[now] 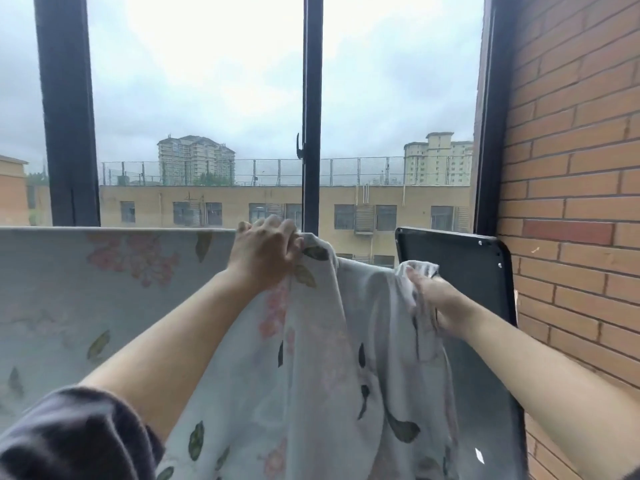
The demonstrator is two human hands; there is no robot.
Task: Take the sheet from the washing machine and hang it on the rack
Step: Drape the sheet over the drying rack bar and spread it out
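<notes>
head: left fingers (280,233), right fingers (415,279) pinch sheet (329,341) edge

Black rack (485,261) — floral sheet (104,289) draped over its top, hanging down.

We record a dark grey, soft-textured left sleeve (69,438) bunched above the elbow. The left forearm (166,341) and right forearm (536,368) are bare. A sliver of dark right sleeve (633,475) shows at the corner.

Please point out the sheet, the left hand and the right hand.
sheet (104,289): head view, flat spread part at left.
left hand (265,252): head view, back of the hand.
right hand (440,299): head view, middle of the hand.
</notes>
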